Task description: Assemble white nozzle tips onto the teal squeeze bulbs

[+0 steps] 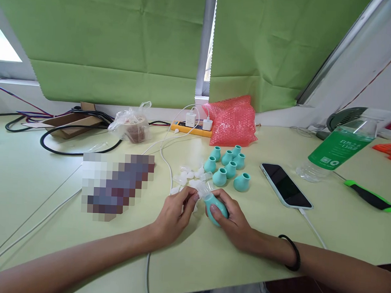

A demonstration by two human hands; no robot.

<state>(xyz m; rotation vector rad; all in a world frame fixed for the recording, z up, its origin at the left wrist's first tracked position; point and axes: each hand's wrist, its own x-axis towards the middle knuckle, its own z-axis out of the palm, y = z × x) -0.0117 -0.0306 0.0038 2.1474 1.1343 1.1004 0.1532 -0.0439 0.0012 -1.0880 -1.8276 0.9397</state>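
Note:
My right hand (pixel 231 219) is wrapped around a teal rubber bulb (pixel 215 208) lying near the table's front edge. My left hand (pixel 176 214) pinches a small clear plastic tip (pixel 202 190) at the bulb's open end. Just beyond my fingers lies a loose pile of several clear plastic tips (pixel 188 176). Several more teal bulbs (pixel 229 165) stand upright in a cluster behind my right hand. A black band circles my right wrist.
A phone (pixel 285 185) on a white cable lies right of the bulbs. Further right are a tipped green-labelled bottle (pixel 339 146) and a green-black tool (pixel 370 196). Pink bubble wrap (pixel 233 120), a yellow power strip (pixel 191 128), a plastic bag (pixel 131 126) and black cables sit at the back.

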